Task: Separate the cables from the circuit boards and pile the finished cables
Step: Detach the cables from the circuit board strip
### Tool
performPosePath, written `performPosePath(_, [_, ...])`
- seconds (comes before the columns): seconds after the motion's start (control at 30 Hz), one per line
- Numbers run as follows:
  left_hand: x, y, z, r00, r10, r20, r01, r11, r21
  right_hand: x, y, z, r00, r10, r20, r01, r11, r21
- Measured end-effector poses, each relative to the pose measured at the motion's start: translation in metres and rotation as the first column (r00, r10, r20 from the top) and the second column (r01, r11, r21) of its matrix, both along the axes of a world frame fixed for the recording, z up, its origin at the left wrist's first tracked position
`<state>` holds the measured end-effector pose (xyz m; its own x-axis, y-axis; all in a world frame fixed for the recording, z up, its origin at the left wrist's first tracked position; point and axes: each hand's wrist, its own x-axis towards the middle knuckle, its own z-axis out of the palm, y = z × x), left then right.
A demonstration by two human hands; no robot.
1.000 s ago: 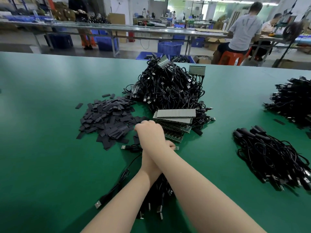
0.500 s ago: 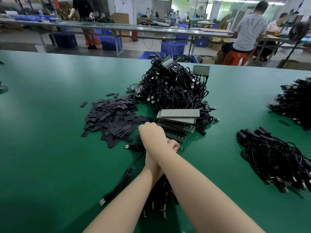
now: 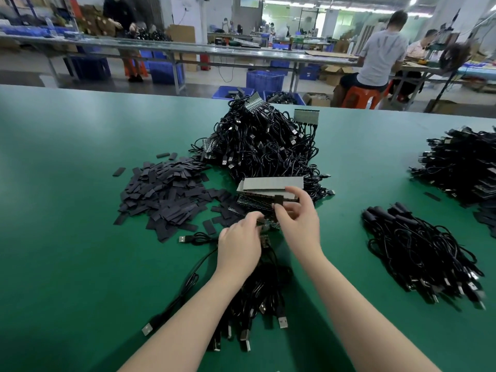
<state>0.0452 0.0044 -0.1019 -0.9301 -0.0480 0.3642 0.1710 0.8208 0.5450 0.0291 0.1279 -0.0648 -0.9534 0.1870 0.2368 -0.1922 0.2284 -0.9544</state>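
- Circuit boards: a short stack of green boards lies on the green bench, just in front of the large unsorted heap, with a grey strip resting on top of the stack.
- Right hand: fingers curled, thumb and forefinger pinching a small black connector piece at the near edge of the board stack.
- Left hand: fingers bent downward, fingertips at the near end of a board; its hold is hidden from this view, so the grip cannot be told.
- Cables under hands: a bundle of black cables with USB plugs lies on the bench beneath and between both forearms, plugs pointing toward the viewer.
- Unsorted heap: a tall tangle of black cables with boards still attached, directly beyond the stack.
- Black sleeves: a loose spread of flat dark rectangular pieces, left of the stack.
- Finished cables: a separate pile well to the right of the right hand; a further dark pile lies at the right edge.
- Containers: blue crates stand on the floor beyond the bench; those nearest its far edge hold dark cable-like items, details unclear.
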Motion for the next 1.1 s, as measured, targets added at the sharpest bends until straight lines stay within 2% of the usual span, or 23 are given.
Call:
performPosePath(0.1, [0.001, 0.001, 0.0, 1.0, -0.01, -0.013, 0.01, 1.0, 0.02, 0.01, 0.01, -0.026, 0.999, -0.015, 0.038, 0.014, 0.999, 0.049])
performPosePath(0.17, [0.002, -0.001, 0.0, 1.0, -0.026, -0.006, 0.027, 0.999, 0.035, 0.014, 0.012, -0.038, 0.997, -0.062, 0.041, 0.062, 0.998, 0.014])
performPosePath(0.37, [0.004, -0.002, 0.0, 0.998, -0.037, -0.044, 0.041, 0.995, 0.094, 0.014, 0.02, -0.043, 0.996, -0.033, 0.085, 0.056, 0.954, -0.294])
performPosePath(0.67, [0.005, -0.001, -0.001, 0.995, -0.082, -0.061, 0.091, 0.983, 0.158, 0.015, 0.023, -0.045, 0.996, 0.066, 0.066, -0.043, 0.954, -0.296])
performPosePath(0.83, [0.003, -0.003, -0.005, 0.993, -0.116, -0.036, 0.12, 0.983, 0.139, 0.015, 0.021, -0.045, 0.993, 0.108, 0.057, -0.087, 0.955, -0.285])
performPosePath(0.97, [0.002, -0.005, -0.006, 0.993, -0.113, -0.045, 0.118, 0.984, 0.13, 0.015, 0.021, -0.046, 0.992, 0.119, 0.049, -0.098, 0.945, -0.311])
performPosePath(1.1, [0.003, -0.004, -0.005, 0.993, -0.115, -0.04, 0.12, 0.981, 0.154, 0.016, 0.025, -0.044, 0.979, 0.199, 0.043, -0.17, 0.915, -0.366])
